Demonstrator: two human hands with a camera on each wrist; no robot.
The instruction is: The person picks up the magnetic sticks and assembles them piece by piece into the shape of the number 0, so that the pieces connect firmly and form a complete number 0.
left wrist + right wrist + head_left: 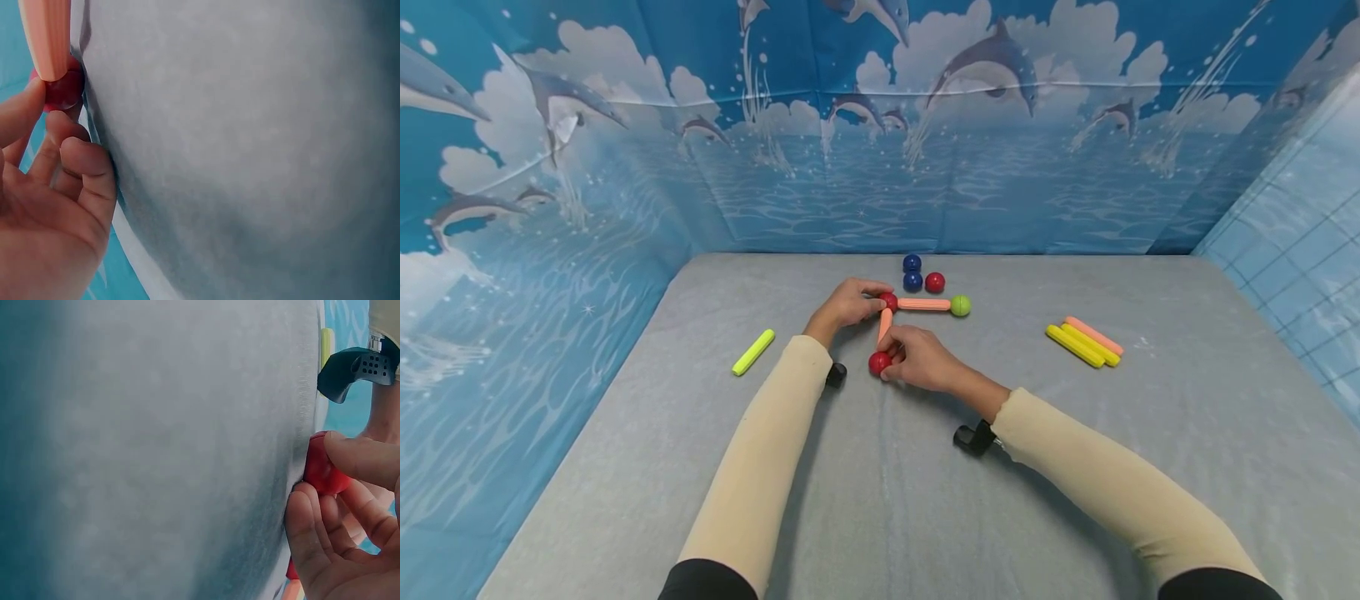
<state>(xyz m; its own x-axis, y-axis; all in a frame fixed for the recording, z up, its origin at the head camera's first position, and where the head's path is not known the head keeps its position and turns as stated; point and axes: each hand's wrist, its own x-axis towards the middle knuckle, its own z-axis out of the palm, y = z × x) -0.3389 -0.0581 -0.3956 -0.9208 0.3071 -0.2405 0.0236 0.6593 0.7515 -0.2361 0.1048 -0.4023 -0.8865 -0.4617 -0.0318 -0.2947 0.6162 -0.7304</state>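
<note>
My left hand (pixel 848 304) grips a red ball (pixel 889 301) between thumb and fingers at the corner of a stick-and-ball shape. From that ball a ribbed salmon-pink stick (pixel 925 305) runs right to a green ball (pixel 960 305). A second salmon-pink stick (pixel 885 322) comes toward me from the same ball. At its near end my right hand (pixel 925 360) pinches another red ball (pixel 879 363), and the fingers cover the join. In the right wrist view, thumb and fingertips are around this red ball (pixel 325 467), close to the cloth.
Two dark blue balls (pixel 912 272) and a loose red ball (pixel 935 282) sit just beyond the shape. To the left lies a yellow-green stick (pixel 753 352). On the right, two yellow sticks (pixel 1082 346) lie beside a salmon-pink stick (pixel 1094 335). A dolphin-print curtain (pixel 850 183) borders the grey table (pixel 880 500).
</note>
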